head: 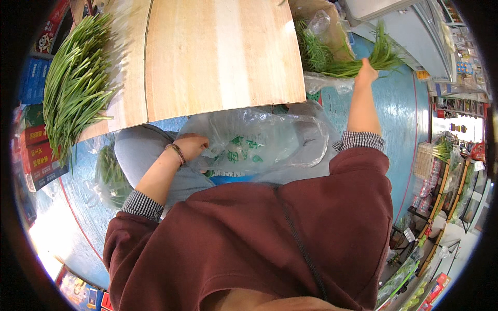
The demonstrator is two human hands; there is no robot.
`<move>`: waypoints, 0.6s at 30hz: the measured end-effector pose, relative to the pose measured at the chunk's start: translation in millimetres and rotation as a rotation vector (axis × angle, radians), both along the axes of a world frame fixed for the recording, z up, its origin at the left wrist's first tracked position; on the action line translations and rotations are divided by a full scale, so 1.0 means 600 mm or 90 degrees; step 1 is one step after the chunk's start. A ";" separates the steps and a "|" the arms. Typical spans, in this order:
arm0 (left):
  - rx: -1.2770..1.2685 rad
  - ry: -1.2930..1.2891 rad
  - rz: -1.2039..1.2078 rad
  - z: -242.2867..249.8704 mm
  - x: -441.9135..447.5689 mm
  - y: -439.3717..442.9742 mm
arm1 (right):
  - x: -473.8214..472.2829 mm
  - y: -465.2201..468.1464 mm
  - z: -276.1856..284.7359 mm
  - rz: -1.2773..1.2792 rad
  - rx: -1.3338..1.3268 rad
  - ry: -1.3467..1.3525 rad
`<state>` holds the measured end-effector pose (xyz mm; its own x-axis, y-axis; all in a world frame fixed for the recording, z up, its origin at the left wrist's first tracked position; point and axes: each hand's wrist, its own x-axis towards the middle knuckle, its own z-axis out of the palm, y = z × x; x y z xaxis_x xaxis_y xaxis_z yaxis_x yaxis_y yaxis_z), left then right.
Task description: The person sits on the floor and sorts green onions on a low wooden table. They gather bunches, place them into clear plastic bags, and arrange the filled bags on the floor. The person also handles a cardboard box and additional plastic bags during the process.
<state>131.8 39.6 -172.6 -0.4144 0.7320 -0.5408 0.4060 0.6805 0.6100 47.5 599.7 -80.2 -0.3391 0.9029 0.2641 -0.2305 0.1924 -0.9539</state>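
Note:
My right hand (366,74) grips a bunch of long green leaves, likely garlic chives (346,69), stretched out to the right beside the board. The bunch's ends lie over the edge of a cardboard box (337,33) with more loose greens (313,48) in it. Over my lap spreads a clear plastic bag (268,136) with green printing. My left hand (192,147) pinches the bag's left side between thumb and fingers. Along the left end of a wooden board (221,50) rests a large heap of green stalks (78,81).
A plastic bag of greens (111,175) sits on the blue floor (393,112) by my left knee. Stacked cartons (39,151) stand at the left. A white appliance (424,42) is at the upper right. Produce shelves (435,210) line the right side.

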 end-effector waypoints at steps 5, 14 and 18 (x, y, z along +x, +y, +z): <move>-0.039 -0.016 0.032 0.018 0.002 0.003 | -0.019 0.045 0.056 0.075 -0.252 0.143; -0.031 0.000 0.013 0.009 -0.001 0.001 | 0.013 0.019 -0.013 -0.073 -0.080 0.022; -0.013 -0.003 0.022 0.007 0.002 -0.003 | -0.049 0.054 0.112 0.051 -0.241 0.131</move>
<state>133.2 37.8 -168.3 -0.4361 0.7063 -0.5576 0.3790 0.7061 0.5981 18.0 632.2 -12.9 -0.3864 0.9223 -0.0108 -0.4236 -0.1878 -0.8862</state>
